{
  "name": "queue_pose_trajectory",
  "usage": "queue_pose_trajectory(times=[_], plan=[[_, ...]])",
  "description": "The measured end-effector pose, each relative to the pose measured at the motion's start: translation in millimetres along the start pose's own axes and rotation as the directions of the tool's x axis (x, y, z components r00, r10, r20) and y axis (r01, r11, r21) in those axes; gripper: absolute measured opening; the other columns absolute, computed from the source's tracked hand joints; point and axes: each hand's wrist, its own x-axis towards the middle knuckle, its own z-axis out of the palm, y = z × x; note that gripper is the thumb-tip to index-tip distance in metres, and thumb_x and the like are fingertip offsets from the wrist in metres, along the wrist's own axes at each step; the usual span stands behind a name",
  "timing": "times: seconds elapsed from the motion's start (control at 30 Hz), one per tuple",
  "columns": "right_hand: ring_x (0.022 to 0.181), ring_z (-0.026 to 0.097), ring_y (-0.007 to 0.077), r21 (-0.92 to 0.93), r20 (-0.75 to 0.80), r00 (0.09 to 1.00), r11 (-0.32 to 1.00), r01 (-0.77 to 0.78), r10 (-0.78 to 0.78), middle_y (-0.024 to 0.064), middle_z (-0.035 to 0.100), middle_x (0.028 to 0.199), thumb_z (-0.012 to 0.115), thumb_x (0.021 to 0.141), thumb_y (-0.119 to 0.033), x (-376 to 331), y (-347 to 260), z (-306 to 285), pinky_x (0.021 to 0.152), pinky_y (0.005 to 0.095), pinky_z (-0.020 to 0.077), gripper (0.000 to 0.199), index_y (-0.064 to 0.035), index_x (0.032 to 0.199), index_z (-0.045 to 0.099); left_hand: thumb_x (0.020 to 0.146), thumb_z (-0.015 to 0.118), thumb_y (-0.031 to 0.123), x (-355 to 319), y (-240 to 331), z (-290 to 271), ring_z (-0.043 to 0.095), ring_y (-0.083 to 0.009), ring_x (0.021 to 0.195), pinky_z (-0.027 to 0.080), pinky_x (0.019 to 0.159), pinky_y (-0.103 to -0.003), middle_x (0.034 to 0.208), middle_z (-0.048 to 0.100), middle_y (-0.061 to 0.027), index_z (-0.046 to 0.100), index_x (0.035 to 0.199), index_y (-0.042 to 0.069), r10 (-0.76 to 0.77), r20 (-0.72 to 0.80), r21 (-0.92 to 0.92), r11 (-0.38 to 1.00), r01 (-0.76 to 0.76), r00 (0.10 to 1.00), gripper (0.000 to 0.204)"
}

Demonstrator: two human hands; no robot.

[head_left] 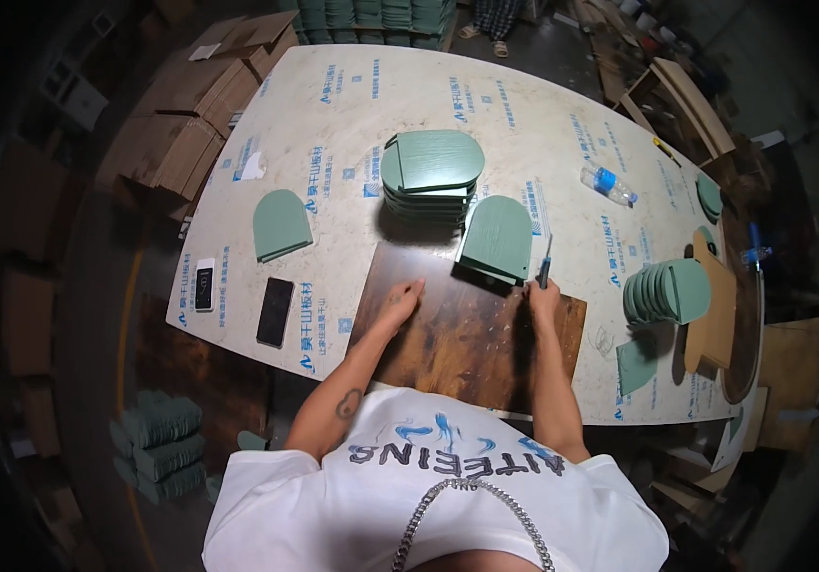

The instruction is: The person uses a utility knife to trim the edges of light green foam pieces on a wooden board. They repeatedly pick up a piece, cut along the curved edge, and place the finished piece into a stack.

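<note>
A screwdriver (545, 272) with a dark handle stands up out of my right hand (543, 301), its thin shaft pointing away from me. Just left of that hand, a green arch-shaped piece (495, 236) rests at the far edge of a brown wood-patterned board (448, 348). Over the board's left part, my left hand (402, 301) has its fingers drawn together. Whatever they may pinch is too small to tell. Behind the board rises a stack of similar green pieces (433, 167).
A single green piece (281, 225), a black phone (276, 313) and a small device with a lit display (204, 286) lie leftward. To the right are a water bottle (608, 185), more stacked green pieces (669, 291), cardboard (713, 310) and a yellow cutter (665, 151). Boxes (166, 153) flank the table.
</note>
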Motion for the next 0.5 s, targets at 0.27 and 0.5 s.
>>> queue_pose_trajectory(times=[0.27, 0.5], plan=[[0.101, 0.067, 0.0352, 0.286, 0.039, 0.999, 0.958, -0.025, 0.014, 0.0238, 0.070, 0.106, 0.055, 0.089, -0.015, 66.8, 16.3, 24.8, 0.090, 0.0412, 0.0511, 0.033, 0.0018, 0.117, 0.064, 0.098, 0.052, 0.061, 141.1, 51.3, 80.1, 0.059, -0.0268, 0.109, 0.044, 0.098, -0.038, 0.117, 0.067, -0.0180, 0.062, 0.128, -0.002, -0.052, -0.030, -0.144, 0.988, 0.048, 0.998, 0.071], [0.107, 0.062, 0.0264, 0.574, 0.350, 0.937, 0.790, -0.217, 0.003, 0.0155, 0.067, 0.117, 0.058, 0.090, -0.015, 58.4, -30.6, 24.9, 0.094, 0.0375, 0.0483, 0.043, 0.0039, 0.128, 0.058, 0.094, 0.051, 0.067, 156.7, 55.8, 102.6, 0.033, -0.0361, 0.147, 0.028, 0.119, -0.038, 0.159, 0.033, -0.0231, 0.020, 0.160, 0.004, -0.035, 0.031, -0.002, 0.999, 0.035, 0.999, 0.096]])
